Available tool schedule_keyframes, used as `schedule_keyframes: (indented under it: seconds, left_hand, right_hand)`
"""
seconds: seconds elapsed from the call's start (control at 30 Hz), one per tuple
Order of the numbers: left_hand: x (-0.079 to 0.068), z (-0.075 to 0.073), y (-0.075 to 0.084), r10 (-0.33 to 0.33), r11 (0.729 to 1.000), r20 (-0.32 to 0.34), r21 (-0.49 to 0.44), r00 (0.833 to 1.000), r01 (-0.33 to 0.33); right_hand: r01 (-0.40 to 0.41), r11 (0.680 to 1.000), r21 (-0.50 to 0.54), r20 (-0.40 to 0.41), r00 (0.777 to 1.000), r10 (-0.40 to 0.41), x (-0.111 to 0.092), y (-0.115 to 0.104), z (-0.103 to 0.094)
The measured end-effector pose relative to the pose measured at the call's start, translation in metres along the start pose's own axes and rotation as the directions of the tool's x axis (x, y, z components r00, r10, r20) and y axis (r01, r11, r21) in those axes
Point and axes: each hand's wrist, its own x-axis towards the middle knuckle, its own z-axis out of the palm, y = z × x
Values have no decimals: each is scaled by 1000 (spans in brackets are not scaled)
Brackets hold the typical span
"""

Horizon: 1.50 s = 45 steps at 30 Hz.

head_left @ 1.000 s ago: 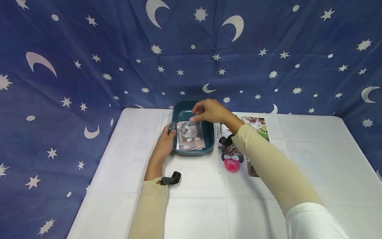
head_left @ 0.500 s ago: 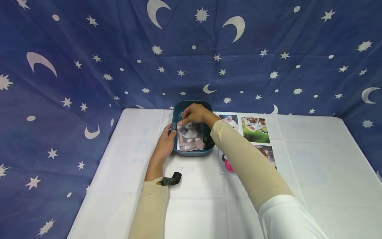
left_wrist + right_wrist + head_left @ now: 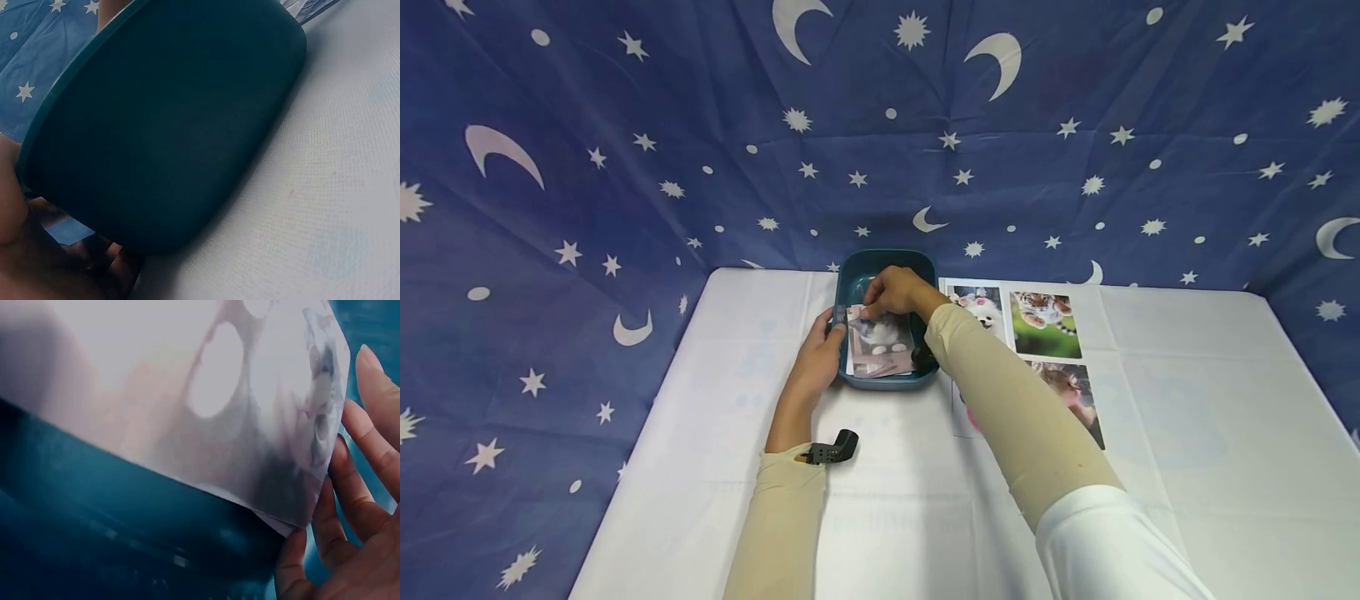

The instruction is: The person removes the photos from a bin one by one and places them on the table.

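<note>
A teal plastic tub [image 3: 889, 385] stands at the back of the white-covered table. My left hand [image 3: 815, 358] grips its left side, thumb at the rim and fingers below it; the tub's outer wall [image 3: 169, 125] fills much of the left wrist view. Inside lie stacked photos, a grey-and-white cat photo [image 3: 880, 354] on top. My right hand [image 3: 901, 292] reaches into the tub at the stack's far edge. In the right wrist view, its spread fingertips touch the edge of the top photo [image 3: 156, 394], and another sheet's corner peeks out beneath.
Right of the tub lie more photos: a white dog photo [image 3: 985, 310], a tiger photo [image 3: 1047, 329] and a brownish photo [image 3: 1071, 396]. Another, with a pink patch, is mostly hidden under my right sleeve [image 3: 1022, 400]. A blue star-and-moon curtain [image 3: 880, 125] hangs directly behind the table.
My right hand has come down from above the tub to the photo stack's far edge. Its forearm has swung left, uncovering photos on the right. My left hand and the tub stay put.
</note>
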Motion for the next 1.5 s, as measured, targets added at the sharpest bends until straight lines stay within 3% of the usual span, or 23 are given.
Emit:
schedule_keyframes:
  seconds: [0.27,0.5,0.73,1.0,1.13,1.27,1.4,1.5]
  left_hand:
    - [1,0,-1,3,1000,8,-14,1000,-3]
    - [3,1,-3,13,1000,10,-26,1000,-12]
    - [2,2,0,31,999,10,-30,999,-30]
    - [3,2,0,7,999,12,-40,1000,-7]
    - [2,1,1,-4,999,21,-41,1000,4]
    - [2,1,1,-6,1000,13,-21,1000,6]
    - [1,1,2,1,1000,9,-8,1000,-1]
    - [1,1,1,7,1000,11,-16,1000,-7]
  right_hand:
    - [30,998,-59,-15,999,-31,0,1,1]
    - [91,987,-134,17,996,-90,-8,-10,-6]
    - [133,968,-212,65,990,-122,-25,-21,-20]
    - [253,941,-224,109,966,-234,-50,-25,-30]
    - [290,936,-199,36,957,-289,-64,-21,-42]
    - [300,952,-59,-76,950,-304,-87,-10,-61]
    - [275,959,62,-203,945,-258,-118,12,-82]
    - [232,969,83,-269,942,-202,-144,36,-95]
